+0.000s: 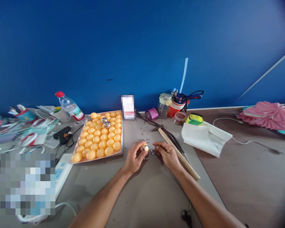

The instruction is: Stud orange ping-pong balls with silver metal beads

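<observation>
My left hand (136,155) is closed around a small ball (145,148), orange in part, with shiny silver pieces on its surface. Just to the right, apart from the ball, my right hand (165,153) has its fingertips drawn together in a pinch; whatever sits between them is too small to make out. Several loose silver beads (152,152) are scattered on the grey mat around both hands. Left of them stands a shallow tray (122,139) filled with rows of orange balls (102,144). On top of these rest silver-covered balls (106,124).
Wooden sticks (180,155) and a hammer (158,127) lie beyond my right forearm. A jar (164,106), a red cup of tools (177,109) and white paper (201,137) stand behind. Leftward are a bottle (73,109), a glue gun (63,134) and a power strip (61,175).
</observation>
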{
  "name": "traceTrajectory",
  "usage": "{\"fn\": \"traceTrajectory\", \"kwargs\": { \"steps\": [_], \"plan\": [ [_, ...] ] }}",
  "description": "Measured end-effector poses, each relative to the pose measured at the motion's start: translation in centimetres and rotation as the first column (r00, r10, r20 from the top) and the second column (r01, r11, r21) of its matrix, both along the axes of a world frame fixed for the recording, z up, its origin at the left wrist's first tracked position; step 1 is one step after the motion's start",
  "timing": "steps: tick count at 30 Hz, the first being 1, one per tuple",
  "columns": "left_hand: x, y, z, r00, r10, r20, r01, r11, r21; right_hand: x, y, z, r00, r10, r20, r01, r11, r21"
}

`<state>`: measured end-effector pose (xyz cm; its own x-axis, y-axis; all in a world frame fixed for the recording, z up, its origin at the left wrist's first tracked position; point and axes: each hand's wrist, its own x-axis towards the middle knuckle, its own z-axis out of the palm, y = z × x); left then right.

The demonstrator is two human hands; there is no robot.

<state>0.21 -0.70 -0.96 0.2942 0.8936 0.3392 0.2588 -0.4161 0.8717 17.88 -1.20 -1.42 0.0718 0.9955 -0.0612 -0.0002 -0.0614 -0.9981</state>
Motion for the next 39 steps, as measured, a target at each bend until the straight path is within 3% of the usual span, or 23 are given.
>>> {"fn": "traceTrajectory", "kwargs": {
  "steps": [4, 8, 13, 18, 26, 35, 39],
  "plan": [
    [0.1, 0.0, -0.1, 0.999, 0.001, 0.033, 0.000, 1.000, -0.025, -0.3, -0.2, 0.6, 0.962, 0.045, -0.270, -0.063, 0.996, -0.058],
    [0.2, 0.0, -0.4, 0.998, 0.019, 0.064, -0.018, 1.000, -0.018, -0.4, -0.3, 0.7, 0.927, 0.060, -0.369, -0.088, 0.994, -0.060],
    [0.2, 0.1, 0.0, 1.000, 0.018, -0.007, -0.017, 0.996, 0.085, -0.8, -0.5, 0.8, 0.954, 0.063, -0.293, -0.083, 0.995, -0.056],
    [0.3, 0.0, 0.2, 0.999, 0.003, -0.032, -0.001, 0.996, 0.089, -1.3, -0.9, 0.9, 0.986, 0.085, -0.145, -0.088, 0.996, -0.014],
    [0.4, -0.1, 0.0, 0.998, -0.044, -0.043, 0.048, 0.992, 0.117, -1.5, -1.2, 1.1, 0.988, 0.153, -0.016, -0.144, 0.955, 0.258],
    [0.3, -0.1, 0.0, 0.996, -0.023, -0.085, 0.027, 0.999, 0.036, -1.6, -1.2, 0.6, 0.992, 0.122, 0.018, -0.123, 0.986, 0.112],
    [0.3, -0.2, -0.2, 0.995, -0.020, -0.099, 0.027, 0.997, 0.067, -1.8, -1.1, 0.8, 0.993, 0.110, -0.033, -0.108, 0.993, 0.051]
  ]
}}
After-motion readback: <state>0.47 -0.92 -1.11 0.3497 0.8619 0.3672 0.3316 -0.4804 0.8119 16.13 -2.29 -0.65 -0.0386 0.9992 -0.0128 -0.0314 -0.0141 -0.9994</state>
